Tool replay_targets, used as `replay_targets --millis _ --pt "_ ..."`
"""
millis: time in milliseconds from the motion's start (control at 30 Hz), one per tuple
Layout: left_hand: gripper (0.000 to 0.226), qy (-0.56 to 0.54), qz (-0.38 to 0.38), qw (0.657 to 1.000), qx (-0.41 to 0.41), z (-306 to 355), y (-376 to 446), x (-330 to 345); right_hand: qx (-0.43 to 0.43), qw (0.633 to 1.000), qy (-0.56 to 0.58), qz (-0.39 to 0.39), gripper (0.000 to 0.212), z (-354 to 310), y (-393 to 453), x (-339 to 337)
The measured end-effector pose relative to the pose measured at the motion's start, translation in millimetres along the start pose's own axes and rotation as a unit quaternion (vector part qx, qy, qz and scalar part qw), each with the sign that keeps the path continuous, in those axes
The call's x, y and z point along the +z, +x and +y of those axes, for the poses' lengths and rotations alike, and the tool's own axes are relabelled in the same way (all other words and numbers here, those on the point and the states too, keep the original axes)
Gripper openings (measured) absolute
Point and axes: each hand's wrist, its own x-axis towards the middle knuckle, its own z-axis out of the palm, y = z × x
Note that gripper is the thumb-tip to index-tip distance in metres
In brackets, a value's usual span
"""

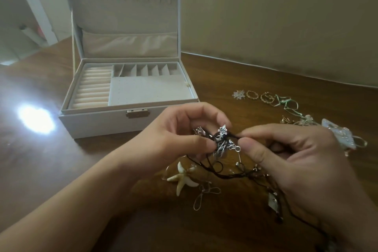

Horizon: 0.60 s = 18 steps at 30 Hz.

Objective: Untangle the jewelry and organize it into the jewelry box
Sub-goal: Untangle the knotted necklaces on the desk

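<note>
A tangle of jewelry (222, 141), dark cords knotted with silver charms, is held up above the table between both hands. My left hand (173, 139) pinches its left side. My right hand (294, 155) pinches a dark cord at its right side with thumb and forefinger. Cords hang down from the tangle to a pale starfish pendant (182, 178), a thin silver loop (201, 198) and a small square pendant (273, 202) lying on the table. The white jewelry box (98, 122) stands open at the back left, with ring rolls and small compartments showing nothing in them.
Sorted pieces lie in a row at the right: a clear flower piece (239, 94), gold hoops (252, 95), a green ribbon (286, 104) and a pale beaded piece (339, 133). A wall runs along the brown table's far edge (286, 67). Bright glare (36, 118) marks the table at left.
</note>
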Motion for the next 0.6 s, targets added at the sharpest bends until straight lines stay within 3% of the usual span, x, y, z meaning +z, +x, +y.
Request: replay_targets --millis 167,333,500,600 --pt "0.029 0.077 -0.004 0.997 0.016 0.4 0.0 3.7 -0.048 0.998 -0.017 0.021 0.006 -1.4 -1.0 3.7" --pt "0.014 0.111 0.001 0.994 -0.001 3.0 -0.3 5.4 -0.059 0.997 -0.026 0.038 0.007 1.3 -0.6 6.8" --pt "0.018 0.060 -0.012 0.998 0.004 0.7 0.3 3.3 -0.014 0.999 0.035 0.035 0.004 3.0 -1.4 7.5" --pt "0.023 0.030 -0.021 0.999 0.012 -1.0 0.4 2.2 0.056 0.989 0.138 -0.012 0.019 5.7 0.2 7.6"
